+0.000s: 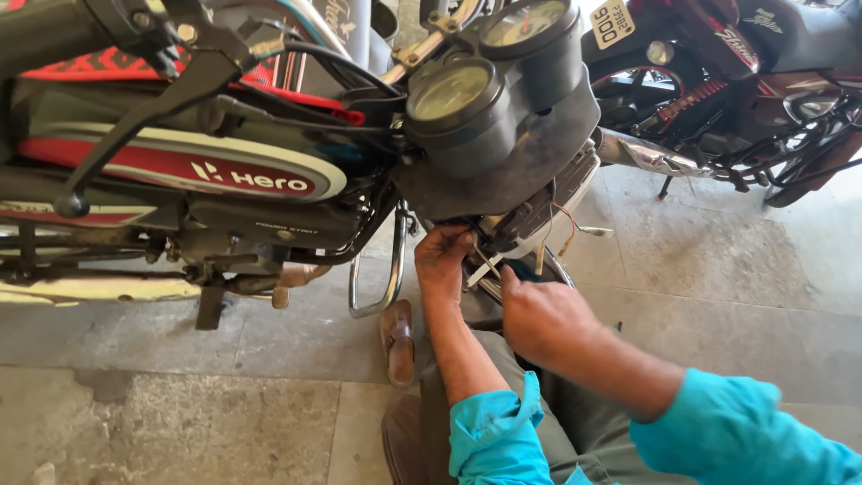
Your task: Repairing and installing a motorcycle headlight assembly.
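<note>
— Turquoise sleeves, both rolled back; whose hands are these under the instrument cluster (pixel 489 99)?

— The wearer's own. The left hand (pixel 442 260) is up just below the cluster's dark housing, fingers curled in against the wiring (pixel 558 220) that hangs out from behind it. Whether it actually pinches a wire I cannot tell; the fingertips are hidden.

— And the right?

— The right hand (pixel 539 314) sits lower and a little toward the front wheel side, forefinger stretched up toward the same bundle. A thin pale metal tool or strip (pixel 483 268) pokes out between the two hands, just under the cluster. Which hand grips it is unclear.

— What about the motorcycle itself?

— Black fuel tank (pixel 180 166) with a red and cream stripe, to the rear of the cluster. The clutch lever (pixel 135 117) juts out above the tank. Below the cluster, a chrome crash guard (pixel 395 269) curves down, and beside it is a brown sandal (pixel 398 341) on the stone floor (pixel 180 413).

— Anything else nearby?

— A second, dark red motorcycle (pixel 745 72) stands well beyond the cluster, at the top right.
</note>
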